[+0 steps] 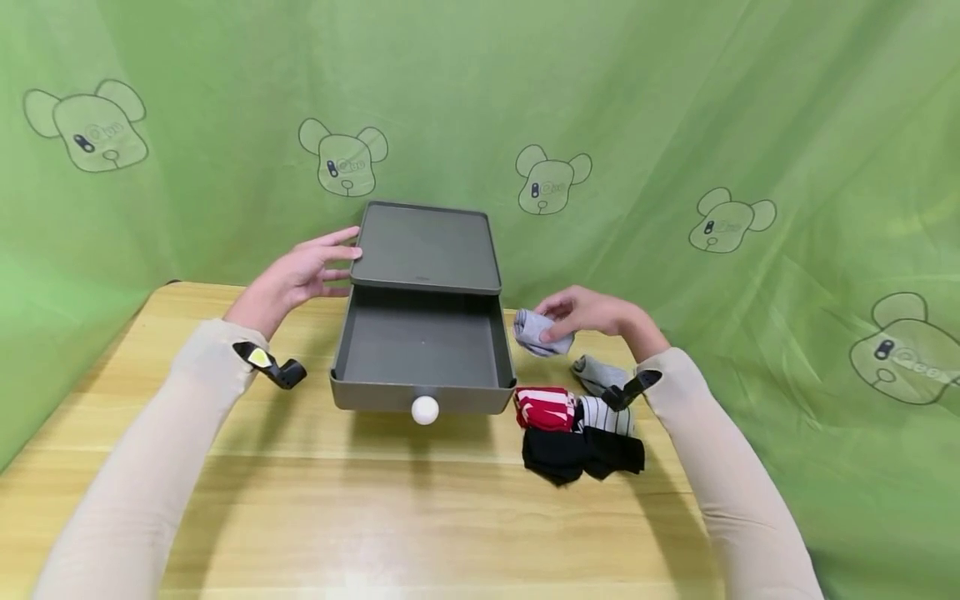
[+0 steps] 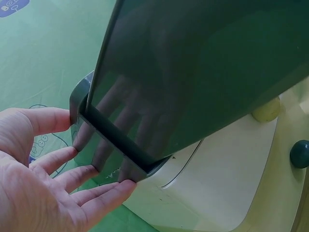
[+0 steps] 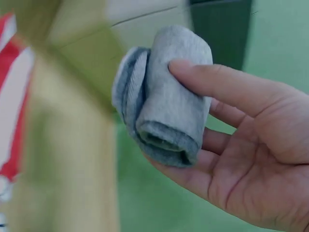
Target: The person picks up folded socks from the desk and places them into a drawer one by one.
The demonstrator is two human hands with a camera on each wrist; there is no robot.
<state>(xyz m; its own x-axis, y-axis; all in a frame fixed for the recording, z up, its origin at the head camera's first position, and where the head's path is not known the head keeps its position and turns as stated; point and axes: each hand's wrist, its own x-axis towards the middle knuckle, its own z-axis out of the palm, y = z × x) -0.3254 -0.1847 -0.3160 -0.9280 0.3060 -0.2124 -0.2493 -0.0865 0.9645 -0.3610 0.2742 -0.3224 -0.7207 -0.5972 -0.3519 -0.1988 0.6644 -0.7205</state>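
Note:
A grey box [image 1: 427,246] stands on the table with its drawer [image 1: 378,395] pulled out toward me, a round white knob [image 1: 425,410] on the front. My left hand [image 1: 300,271] is at the box's left side, fingers extended; its fingertips touch the dark side wall [image 2: 82,104] in the left wrist view. To the right of the drawer, my right hand [image 1: 588,312] holds a rolled grey sock [image 1: 542,333]. In the right wrist view the thumb presses on the roll [image 3: 176,96], with the other fingers behind it. The drawer's visible floor is bare.
Right of the drawer lie another rolled grey sock [image 1: 596,372], a red-and-white roll [image 1: 546,408], a white striped roll [image 1: 607,417] and black rolls [image 1: 558,454]. A green curtain [image 1: 637,100] with bear heads hangs behind the wooden table [image 1: 420,517].

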